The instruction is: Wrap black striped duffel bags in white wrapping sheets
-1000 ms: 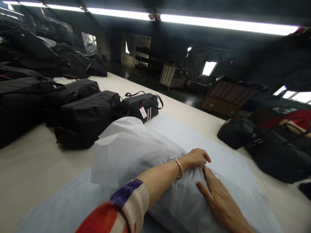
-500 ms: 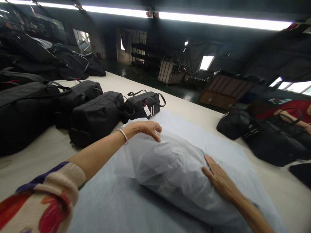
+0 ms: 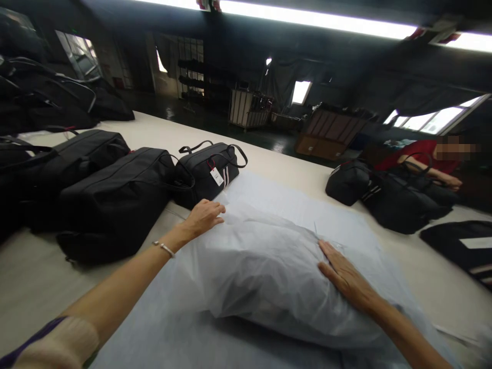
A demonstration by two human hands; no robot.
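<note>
A black bag inside a whitish translucent plastic bag [image 3: 269, 271] lies in front of me on a pale bluish sheet [image 3: 154, 338]. At the plastic bag's left end, my left hand [image 3: 203, 219] has its fingers curled in on the loose film. My right hand [image 3: 348, 279] rests on top of the wrapped bag toward its right end, fingers stretched out and lying flat. Beyond my left hand stands a black handbag [image 3: 203, 171] with stripes and a white tag [image 3: 217, 177].
Larger black bags [image 3: 115, 200] crowd the left of the pale table [image 3: 253, 151]. More black bags [image 3: 407, 200] lie at the right, where a person in a red top [image 3: 411, 148] leans over them. Carts [image 3: 249, 108] stand on the floor behind the table.
My left hand has moved left and toward me, from over the wrapped bag to its loose end, and its fingers have curled in. My right hand stays on the bag. The view has turned right.
</note>
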